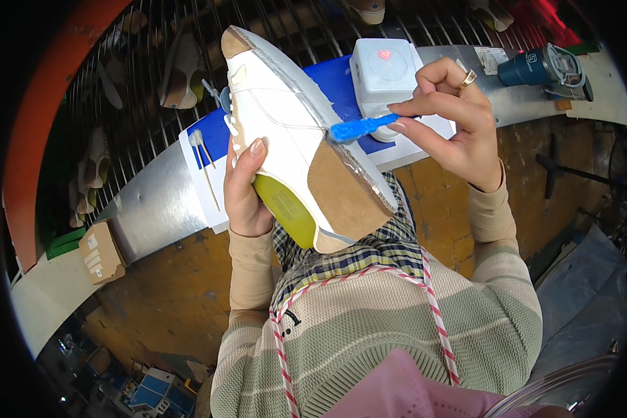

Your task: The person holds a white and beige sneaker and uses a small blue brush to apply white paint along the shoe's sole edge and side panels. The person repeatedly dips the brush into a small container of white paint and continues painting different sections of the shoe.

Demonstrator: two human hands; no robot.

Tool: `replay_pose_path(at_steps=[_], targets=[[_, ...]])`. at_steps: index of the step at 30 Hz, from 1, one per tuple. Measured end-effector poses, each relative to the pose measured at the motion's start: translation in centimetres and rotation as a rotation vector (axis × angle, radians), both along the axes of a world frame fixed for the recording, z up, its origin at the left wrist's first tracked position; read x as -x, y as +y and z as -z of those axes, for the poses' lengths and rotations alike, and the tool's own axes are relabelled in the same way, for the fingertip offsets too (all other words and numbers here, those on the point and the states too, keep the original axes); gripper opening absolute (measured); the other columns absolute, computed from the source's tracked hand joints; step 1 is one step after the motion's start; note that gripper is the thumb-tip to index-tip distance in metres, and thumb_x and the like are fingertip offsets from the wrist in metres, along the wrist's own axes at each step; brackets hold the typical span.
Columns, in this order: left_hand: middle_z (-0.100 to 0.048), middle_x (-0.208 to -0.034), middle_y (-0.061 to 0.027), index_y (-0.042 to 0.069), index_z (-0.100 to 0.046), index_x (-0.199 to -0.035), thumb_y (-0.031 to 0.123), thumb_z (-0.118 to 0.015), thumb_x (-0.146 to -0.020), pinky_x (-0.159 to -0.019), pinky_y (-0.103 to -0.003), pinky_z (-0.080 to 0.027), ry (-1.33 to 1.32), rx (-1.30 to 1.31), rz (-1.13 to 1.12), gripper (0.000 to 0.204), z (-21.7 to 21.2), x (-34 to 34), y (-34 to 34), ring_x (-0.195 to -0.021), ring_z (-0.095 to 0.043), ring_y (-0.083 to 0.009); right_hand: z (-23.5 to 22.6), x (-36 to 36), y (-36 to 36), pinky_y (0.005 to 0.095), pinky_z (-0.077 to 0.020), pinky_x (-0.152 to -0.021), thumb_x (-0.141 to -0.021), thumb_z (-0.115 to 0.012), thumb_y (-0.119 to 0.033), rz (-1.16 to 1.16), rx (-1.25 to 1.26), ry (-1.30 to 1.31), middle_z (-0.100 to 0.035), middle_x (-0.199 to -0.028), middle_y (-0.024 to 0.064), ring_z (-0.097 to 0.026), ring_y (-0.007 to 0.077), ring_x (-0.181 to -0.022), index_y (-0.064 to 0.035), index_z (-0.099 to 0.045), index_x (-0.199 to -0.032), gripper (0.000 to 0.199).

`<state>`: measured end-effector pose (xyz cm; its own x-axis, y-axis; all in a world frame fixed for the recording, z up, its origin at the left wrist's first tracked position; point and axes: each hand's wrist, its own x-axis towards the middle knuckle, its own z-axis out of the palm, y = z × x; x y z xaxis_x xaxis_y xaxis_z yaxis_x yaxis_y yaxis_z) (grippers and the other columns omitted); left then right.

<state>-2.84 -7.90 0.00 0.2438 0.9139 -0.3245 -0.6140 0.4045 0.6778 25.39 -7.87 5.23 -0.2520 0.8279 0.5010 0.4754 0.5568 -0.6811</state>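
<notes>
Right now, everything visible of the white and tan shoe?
The white and tan shoe has leather-like white panels, suede-like tan heel and toe patches, white laces and an olive-green interior. A greyish band edges its sole side. It is held tilted, toe pointing away. The left hand grips it, thumb on the white side; a blue brush in the right hand appears to touch the band.

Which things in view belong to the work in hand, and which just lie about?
In use:
white-and-brown shoe, in left hand
blue brush-like tool, in right hand
white container, likely

Apparently lying about:
teal tumbler
cardboard box
</notes>
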Motion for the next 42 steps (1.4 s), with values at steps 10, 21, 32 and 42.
replay_pose_path(at_steps=[10, 21, 32, 42], targets=[[-0.058, -0.134, -0.0184, -0.001, -0.038, -0.145, 0.021, -0.057, -0.098, -0.1, -0.038, -0.053, -0.131, 0.029, 0.026, 0.055, 1.2, 0.2, 0.5, -0.118, -0.062, -0.026, -1.4, -1.8, -0.4, 0.0301, -0.046, -0.068, -0.064, -0.083, -0.008, -0.128, 0.113, -0.044, -0.049, -0.086, 0.0053, -0.053, 0.0176, -0.079, 0.0009, -0.078, -0.087, 0.025], [-0.057, -0.136, -0.0156, 0.006, -0.046, -0.143, 0.041, -0.049, -0.102, -0.101, -0.045, -0.053, -0.416, 0.238, 0.163, 0.054, 2.3, -1.0, 0.0, -0.119, -0.062, -0.0281, -3.0, -2.2, 1.5, 0.028, -0.039, -0.06, -0.069, -0.086, -0.008, -0.303, -0.019, -0.012, -0.047, -0.084, 0.0041, -0.048, 0.0148, -0.073, 0.0005, -0.076, -0.087, 0.022], [-0.059, -0.13, -0.0165, 0.005, -0.047, -0.14, 0.043, -0.06, -0.096, -0.097, -0.044, -0.052, -0.569, 0.454, 0.31, 0.06, 0.3, -3.4, -1.4, -0.112, -0.063, -0.0301, -5.4, -0.3, 6.5, 0.031, -0.0411, -0.061, -0.069, -0.086, -0.005, -0.515, -0.07, -0.012, -0.051, -0.079, 0.0057, -0.052, 0.0197, -0.073, -0.0002, -0.076, -0.087, 0.021], [-0.058, -0.13, -0.0165, 0.004, -0.047, -0.14, 0.043, -0.058, -0.097, -0.094, -0.043, -0.052, -0.757, 0.387, 0.332, 0.059, -0.4, -1.7, -3.5, -0.109, -0.061, -0.029, -5.8, 4.8, 8.6, 0.0316, -0.0392, -0.059, -0.07, -0.087, -0.008, -0.743, -0.135, -0.006, -0.051, -0.078, 0.0058, -0.051, 0.0193, -0.069, -0.0011, -0.076, -0.088, 0.022]])
